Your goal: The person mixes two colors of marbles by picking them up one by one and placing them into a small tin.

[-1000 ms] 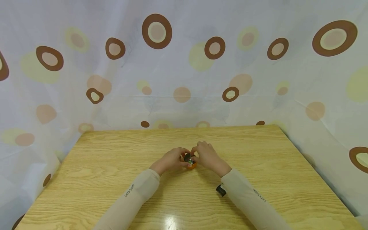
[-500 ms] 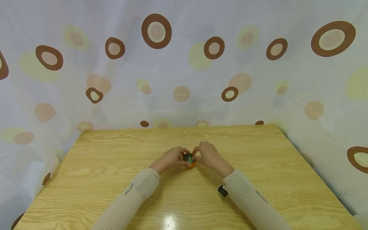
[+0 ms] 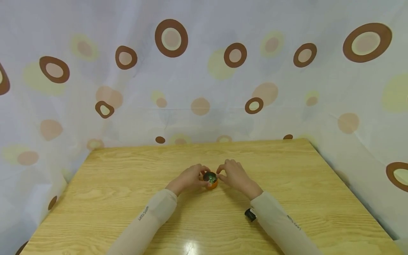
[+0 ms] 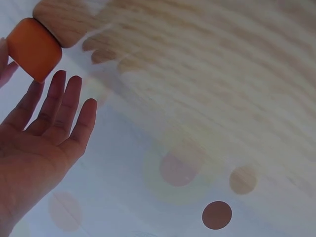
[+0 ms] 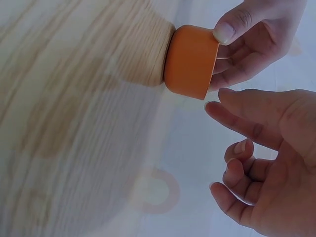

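Note:
A small orange cup (image 3: 213,185) stands on the wooden table, its inside dark and shiny in the head view. My left hand (image 3: 188,178) grips its left side, with the thumb near the front rim and fingers round the back. In the left wrist view, the left hand (image 4: 47,136) has its fingers spread beside the cup (image 4: 37,48). Just off the right rim is my right hand (image 3: 236,177), thumb and index finger almost meeting. The right wrist view puts the right hand's (image 5: 269,155) fingertips close beside the cup (image 5: 191,61), with nothing visible between them.
The wooden table (image 3: 127,180) reaches back to a white curtain (image 3: 197,78) with brown, yellow and peach rings, which also hangs at both sides. A small black object (image 3: 250,215) shows beside the right sleeve cuff.
My right hand has drawn back slightly to the right from over the cup, uncovering more of its dark inside. The left hand keeps its grip in place.

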`<state>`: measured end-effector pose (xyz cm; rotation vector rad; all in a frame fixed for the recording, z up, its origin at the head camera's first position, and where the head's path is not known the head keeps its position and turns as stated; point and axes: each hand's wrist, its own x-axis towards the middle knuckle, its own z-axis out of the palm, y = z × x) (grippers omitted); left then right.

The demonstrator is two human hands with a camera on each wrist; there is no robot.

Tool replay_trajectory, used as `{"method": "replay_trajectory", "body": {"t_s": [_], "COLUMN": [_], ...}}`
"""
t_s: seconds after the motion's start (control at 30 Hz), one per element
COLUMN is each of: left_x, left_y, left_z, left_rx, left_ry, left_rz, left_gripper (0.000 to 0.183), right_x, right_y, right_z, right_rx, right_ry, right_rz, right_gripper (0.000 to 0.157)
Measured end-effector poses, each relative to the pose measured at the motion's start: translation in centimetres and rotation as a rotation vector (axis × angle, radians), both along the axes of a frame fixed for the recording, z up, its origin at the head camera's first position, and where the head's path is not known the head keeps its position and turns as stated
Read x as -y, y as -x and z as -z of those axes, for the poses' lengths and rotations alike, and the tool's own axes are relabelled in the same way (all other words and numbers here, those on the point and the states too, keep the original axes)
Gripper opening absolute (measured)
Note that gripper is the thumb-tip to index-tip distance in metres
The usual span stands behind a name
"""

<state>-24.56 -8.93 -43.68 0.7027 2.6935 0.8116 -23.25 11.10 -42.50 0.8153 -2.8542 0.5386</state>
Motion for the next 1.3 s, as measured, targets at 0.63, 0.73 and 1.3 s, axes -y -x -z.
{"method": "replay_trajectory", "body": {"t_s": [0.63,0.73,1.3], "left_x": [-0.4,-0.6,-0.1], "left_y": [-0.6,-0.7,-0.5], "left_z": [-1.2,-1.3,-2.3], "left_rx": [-0.194,-0.223,-0.204], "left_ry": [0.233,0.255,0.224], "left_rz": [0.061,0.067,0.039], "left_gripper": [0.054,0.054,0.066], "right_x": [-0.4,-0.5,-1.4], "right_y": [-0.1,-0.1,0.5], "right_z": [-0.9,-1.0,-1.8], "right_rx": [-0.029,-0.041,-0.032], "right_ry": [-0.003,0.000,0.020], "right_rz": [0.016,0.009,0.032], "right_gripper": [0.012,0.012,0.012]}}
